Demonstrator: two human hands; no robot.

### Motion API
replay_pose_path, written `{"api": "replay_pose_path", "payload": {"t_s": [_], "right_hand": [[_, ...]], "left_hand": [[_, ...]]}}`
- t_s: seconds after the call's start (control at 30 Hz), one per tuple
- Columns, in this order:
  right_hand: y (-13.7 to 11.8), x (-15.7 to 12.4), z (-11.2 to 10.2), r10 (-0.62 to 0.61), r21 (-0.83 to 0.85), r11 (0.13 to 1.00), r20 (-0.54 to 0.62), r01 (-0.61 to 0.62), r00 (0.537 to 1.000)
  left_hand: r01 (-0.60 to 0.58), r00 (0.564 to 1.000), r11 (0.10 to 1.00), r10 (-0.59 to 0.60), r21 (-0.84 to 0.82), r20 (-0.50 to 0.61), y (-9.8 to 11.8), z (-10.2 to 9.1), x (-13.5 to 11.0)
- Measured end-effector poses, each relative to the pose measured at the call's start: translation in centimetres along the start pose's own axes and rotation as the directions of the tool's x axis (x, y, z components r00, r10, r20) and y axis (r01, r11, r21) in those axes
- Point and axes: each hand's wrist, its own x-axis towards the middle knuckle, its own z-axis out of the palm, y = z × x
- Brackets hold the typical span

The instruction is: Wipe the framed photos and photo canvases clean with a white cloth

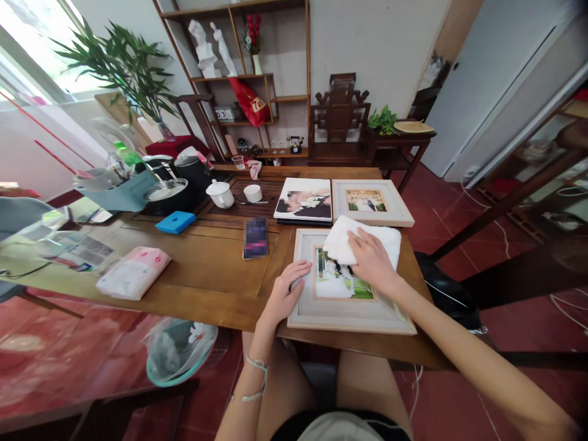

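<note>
A picture frame [305, 315] with a pale wide border and a photo inside lies flat at the table's front edge. My left hand [285, 291] holds it by its left side, fingers over the border and thumb near the photo. Under my right hand [370, 254] is a folded white cloth [339, 237], pressed against the upper right part of the frame; it covers the frame's top right corner. Just behind lie a second, similar picture frame [402, 211] and a white-covered photo album [303, 208].
Left of the frame are a phone [255, 237], a blue block [175, 222] and a tissue pack [134, 272]. A lidded white cup [220, 193], small bowl [252, 193] and black kettle [193, 171] stand farther back. A lined bin [181, 352] sits on the floor.
</note>
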Motion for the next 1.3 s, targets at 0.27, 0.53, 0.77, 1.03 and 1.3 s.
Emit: {"api": "replay_pose_path", "payload": {"t_s": [0.27,0.53,0.77,1.03,1.3], "right_hand": [[-4.9,-1.5,-1.1,-0.123,0.014,0.992,0.158,0.122,0.980],[-10.2,-7.1,-4.4,-0.486,0.294,0.862,0.240,0.414,0.841],[-5.5,-7.4,-6.5,-0.364,0.298,0.917,0.342,0.267,0.866],[1.7,-0.7,-3.7,0.012,0.000,1.000,0.137,-0.012,0.991],[-3.3,5.7,0.6,-0.262,0.207,0.943,-0.024,0.261,0.965]], "left_hand": [[0.036,0.999,0.999,-0.036,0.019,-0.019,-0.1,0.1,-0.2],[0.025,0.999,1.000,-0.026,-0.018,-0.031,-0.1,0.2,-0.2],[0.003,1.000,0.999,-0.003,0.041,0.011,0.0,0.0,-0.2],[-0.014,1.000,1.000,0.014,0.018,0.013,-0.1,-0.1,-0.2],[-0.010,1.000,1.000,0.010,0.012,-0.004,-0.4,0.1,-0.4]]}}
